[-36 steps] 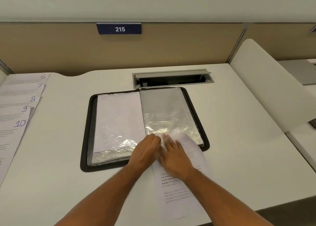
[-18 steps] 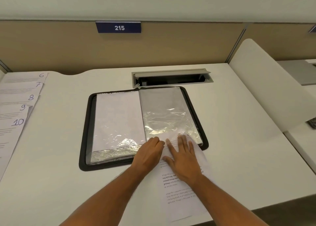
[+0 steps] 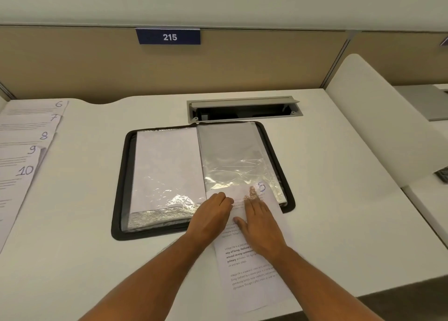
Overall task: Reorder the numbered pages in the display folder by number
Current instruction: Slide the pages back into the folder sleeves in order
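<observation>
Page 5 (image 3: 252, 267), thin and limp, enters the display folder (image 3: 167, 172) sleeve at the tabletop's near edge. Left hand (image 3: 208, 215) pinches the slippery sleeve mouth; right hand (image 3: 260, 226) presses flat, fingers straight.

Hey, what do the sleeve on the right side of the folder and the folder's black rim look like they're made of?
Sleeve: thin clear plastic film, glossy; it crinkles, glints, and the page's 5 shows through. Black rim: matte, rounded, probably fabric or soft plastic; hard to tell.
</observation>
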Demonstrator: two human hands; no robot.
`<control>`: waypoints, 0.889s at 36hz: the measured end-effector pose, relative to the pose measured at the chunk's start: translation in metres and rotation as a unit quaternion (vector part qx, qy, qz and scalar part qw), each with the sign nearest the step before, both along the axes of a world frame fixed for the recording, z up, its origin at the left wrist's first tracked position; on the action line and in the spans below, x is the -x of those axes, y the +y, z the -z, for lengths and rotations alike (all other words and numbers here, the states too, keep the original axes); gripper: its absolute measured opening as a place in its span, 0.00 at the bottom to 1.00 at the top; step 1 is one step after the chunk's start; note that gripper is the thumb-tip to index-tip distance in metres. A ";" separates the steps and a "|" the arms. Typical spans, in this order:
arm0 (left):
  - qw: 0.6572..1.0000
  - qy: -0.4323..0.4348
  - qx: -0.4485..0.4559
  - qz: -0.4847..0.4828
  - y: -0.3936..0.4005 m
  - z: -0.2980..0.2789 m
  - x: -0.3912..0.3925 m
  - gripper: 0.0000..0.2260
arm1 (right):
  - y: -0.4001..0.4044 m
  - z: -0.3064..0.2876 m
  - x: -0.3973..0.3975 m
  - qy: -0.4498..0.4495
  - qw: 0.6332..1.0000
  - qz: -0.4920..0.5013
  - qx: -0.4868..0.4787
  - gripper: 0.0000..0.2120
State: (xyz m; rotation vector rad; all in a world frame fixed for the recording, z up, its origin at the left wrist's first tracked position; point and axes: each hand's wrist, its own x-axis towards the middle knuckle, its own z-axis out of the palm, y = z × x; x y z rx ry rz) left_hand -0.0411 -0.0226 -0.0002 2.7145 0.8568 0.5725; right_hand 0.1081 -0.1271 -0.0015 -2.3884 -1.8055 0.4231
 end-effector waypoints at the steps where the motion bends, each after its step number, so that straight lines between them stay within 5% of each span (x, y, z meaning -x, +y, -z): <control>1: 1.000 0.002 0.001 0.001 0.000 0.000 -0.001 0.12 | -0.001 0.000 -0.001 -0.016 1.000 0.000 -0.004 0.39; 24: 0.999 0.008 0.016 0.031 0.002 0.000 -0.004 0.12 | 0.020 0.009 -0.006 -0.048 0.997 0.041 0.034 0.41; 28: 1.000 0.005 0.021 0.019 0.003 0.002 -0.005 0.10 | 0.019 0.010 -0.010 -0.006 0.998 0.062 0.000 0.47; 32: 1.000 0.003 0.024 0.012 0.003 0.004 -0.005 0.08 | 0.021 0.010 -0.014 -0.030 0.997 0.048 -0.056 0.40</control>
